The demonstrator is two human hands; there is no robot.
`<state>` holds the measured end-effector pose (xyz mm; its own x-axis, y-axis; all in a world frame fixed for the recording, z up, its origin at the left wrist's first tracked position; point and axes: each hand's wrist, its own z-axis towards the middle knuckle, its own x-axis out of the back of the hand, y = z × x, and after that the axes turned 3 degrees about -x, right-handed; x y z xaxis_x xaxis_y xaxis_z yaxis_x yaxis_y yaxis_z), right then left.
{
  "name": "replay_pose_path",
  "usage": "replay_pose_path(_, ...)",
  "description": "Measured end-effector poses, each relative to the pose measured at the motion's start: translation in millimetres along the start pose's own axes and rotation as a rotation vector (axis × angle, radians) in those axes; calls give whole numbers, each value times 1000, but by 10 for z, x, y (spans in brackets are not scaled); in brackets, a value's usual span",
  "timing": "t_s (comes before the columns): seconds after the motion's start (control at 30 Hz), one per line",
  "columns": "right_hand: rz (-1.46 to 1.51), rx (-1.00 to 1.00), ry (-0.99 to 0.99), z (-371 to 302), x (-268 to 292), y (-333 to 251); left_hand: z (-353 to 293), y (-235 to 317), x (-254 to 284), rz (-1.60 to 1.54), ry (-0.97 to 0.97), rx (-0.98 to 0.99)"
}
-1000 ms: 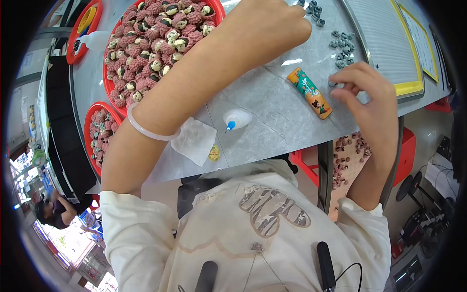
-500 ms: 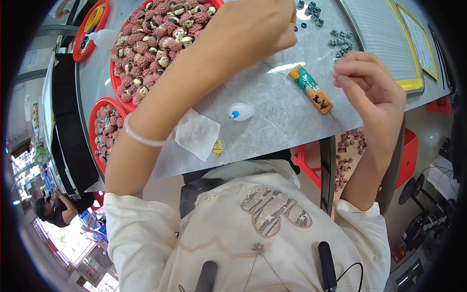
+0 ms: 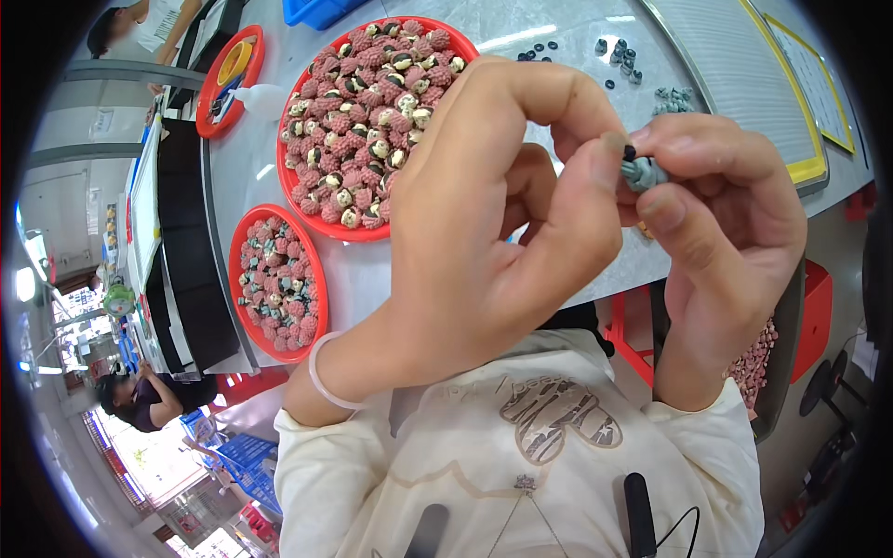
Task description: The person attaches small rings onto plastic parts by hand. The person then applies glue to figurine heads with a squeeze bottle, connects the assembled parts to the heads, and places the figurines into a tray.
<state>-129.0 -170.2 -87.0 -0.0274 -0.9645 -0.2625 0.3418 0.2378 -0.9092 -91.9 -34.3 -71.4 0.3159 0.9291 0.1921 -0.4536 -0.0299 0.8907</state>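
My left hand (image 3: 502, 205) and my right hand (image 3: 735, 195) meet above the table's front right part. Between my right thumb and fingers sits a small grey-green moulded piece (image 3: 644, 174). A small black piece (image 3: 630, 152) is at its upper side, pinched at my left thumb and index fingertips; it touches the grey-green piece, but I cannot tell whether it is attached. On the table beyond lie several loose black rings (image 3: 553, 45), dark small pieces (image 3: 625, 58) and more grey-green pieces (image 3: 672, 98).
A big red tray (image 3: 283, 149) heaped with pink figures stands left, a smaller red tray (image 3: 296, 355) of pink and grey-green pieces nearer. Behind are a white squeeze bottle (image 3: 260, 102) and a blue bin (image 3: 316, 9). A yellow-edged tray (image 3: 811, 169) lies right. Another person (image 3: 153, 400) is at far left.
My left hand has come back from the far side of the table to my right hand, with a black piece at its fingertips. The view has shifted, and my hands hide the squeeze bottle near the front.
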Motion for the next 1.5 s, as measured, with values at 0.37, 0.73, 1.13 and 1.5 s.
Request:
replay_pose_path(0.37,-155,272,90,-130,-91,27,-65,166,1,-545,-45,413)
replay_pose_path(0.73,-72,260,110,-215,-63,84,-146,133,-49,-670,-31,379)
replay_pose_path(1.13,289,-13,10,-137,-26,155,-50,-122,115,100,-143,-397)
replay_pose_path(1.5,87,-100,129,68,457,262,221,-95,245,201,-127,-176)
